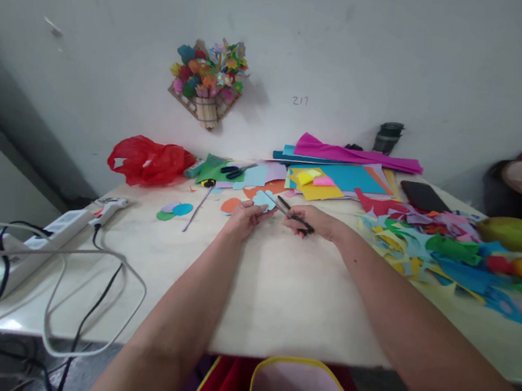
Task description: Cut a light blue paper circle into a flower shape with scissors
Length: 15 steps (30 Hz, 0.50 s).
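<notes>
Between the thumb and fingers of my left hand (244, 220) is a light blue paper cutout (264, 200) with a wavy, petal-like edge. Dark-handled scissors (297, 217) are in my right hand (311, 221), their blades pointing left with the tip at the cutout's edge. The blades look somewhat apart. An orange paper disc (230, 206) lies just beyond my left hand. Farther left on the table are a blue paper disc (182, 209), a green one (164, 215) and a lilac one partly beneath the blue.
Paper scraps (426, 247) cover the table's right side, near a dark phone (425, 196). Coloured sheets (339, 180) and a second pair of scissors (235, 171) lie at the back. A red plastic bag (151, 162) sits back left; a power strip (54, 233) and loose cables run along the left edge.
</notes>
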Available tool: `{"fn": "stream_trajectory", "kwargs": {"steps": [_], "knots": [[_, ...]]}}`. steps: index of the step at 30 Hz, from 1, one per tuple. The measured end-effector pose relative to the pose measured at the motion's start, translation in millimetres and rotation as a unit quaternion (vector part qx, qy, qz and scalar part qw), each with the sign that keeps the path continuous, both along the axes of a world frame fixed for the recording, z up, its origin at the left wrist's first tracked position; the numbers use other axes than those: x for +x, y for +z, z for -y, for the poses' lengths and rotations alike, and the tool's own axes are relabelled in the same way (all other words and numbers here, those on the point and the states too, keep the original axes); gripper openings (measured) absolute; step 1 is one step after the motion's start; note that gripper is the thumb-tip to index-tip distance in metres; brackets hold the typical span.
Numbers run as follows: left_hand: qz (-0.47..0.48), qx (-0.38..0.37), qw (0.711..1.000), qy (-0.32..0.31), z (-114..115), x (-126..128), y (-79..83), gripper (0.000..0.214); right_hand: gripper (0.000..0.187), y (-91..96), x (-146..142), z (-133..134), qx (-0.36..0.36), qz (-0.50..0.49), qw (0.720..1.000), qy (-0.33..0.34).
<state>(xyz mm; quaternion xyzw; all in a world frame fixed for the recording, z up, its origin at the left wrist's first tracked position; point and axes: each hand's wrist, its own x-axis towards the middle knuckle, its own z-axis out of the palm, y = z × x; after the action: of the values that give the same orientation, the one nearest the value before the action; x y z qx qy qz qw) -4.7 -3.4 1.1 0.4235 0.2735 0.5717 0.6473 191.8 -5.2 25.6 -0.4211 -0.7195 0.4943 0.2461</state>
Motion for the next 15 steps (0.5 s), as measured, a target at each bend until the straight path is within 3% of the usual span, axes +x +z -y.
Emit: {"fn": "stream_trajectory", "kwargs": {"steps": [15], "knots": [[-0.014, 0.0, 1.0, 0.004, 1.1, 1.4, 1.7, 0.019, 0.025, -2.2, -0.4, -0.8, 0.019, 0.003, 1.0, -0.003]]}}
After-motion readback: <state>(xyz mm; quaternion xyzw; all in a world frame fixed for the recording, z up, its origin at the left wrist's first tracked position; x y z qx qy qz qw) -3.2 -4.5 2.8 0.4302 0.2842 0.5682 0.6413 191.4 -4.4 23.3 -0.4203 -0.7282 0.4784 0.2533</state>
